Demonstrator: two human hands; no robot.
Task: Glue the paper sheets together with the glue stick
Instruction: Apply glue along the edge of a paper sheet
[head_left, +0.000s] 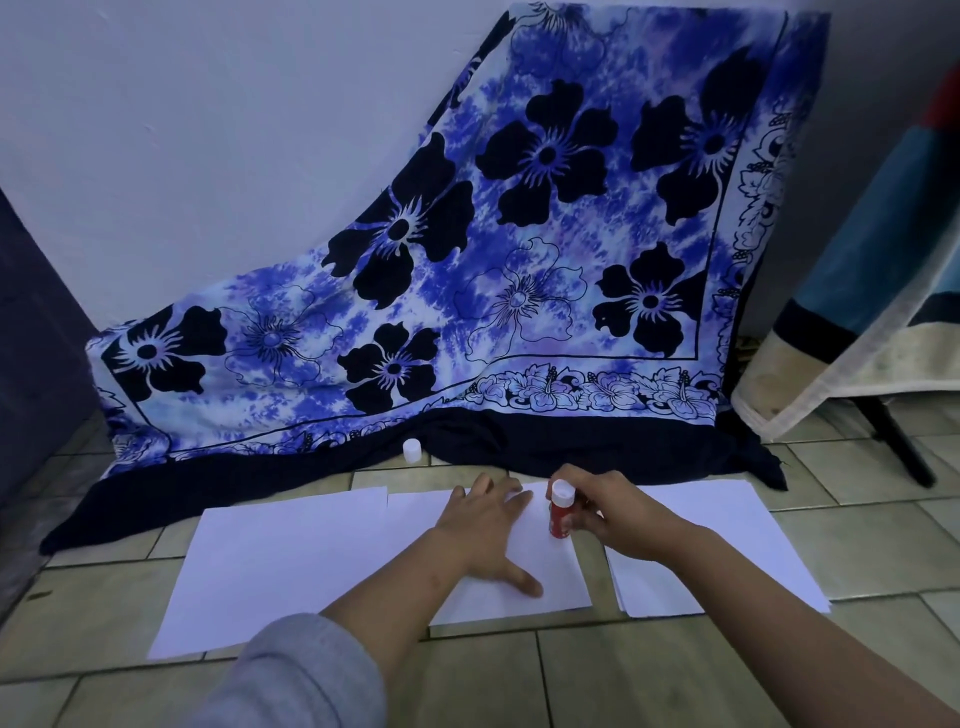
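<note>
Surface: pale glazed tiled floor (675, 670) with dark grout lines. Three lots of smooth, flat white paper lie in a row on it.

- The left paper sheet (291, 566) is the largest area showing. Its right edge meets the middle paper sheet (550, 582); whether they overlap cannot be told.
- A stack of white sheets (727, 540) lies to the right, with layered edges showing at its near corner. A narrow strip of tile separates it from the middle sheet.

Open tile lies on the near side of the papers. On the far side a draped blue and black flower-print cloth (519, 260) has its dark hem close to their far edges. A small white plastic cap (411, 450) stands at that hem, well apart from both hands.

Left hand (485, 530): flat on the middle sheet, fingers straight and spread, thumb out toward the near edge, pressing the paper and holding nothing. A grey sleeve (301, 675) is pushed up the forearm.

Right hand (613, 514): fingers curled round a red cylindrical glue stick (560, 514) with a white upper end. The stick stands near upright, lower end on the middle sheet close to its right edge, just beside the left fingertips.
</note>
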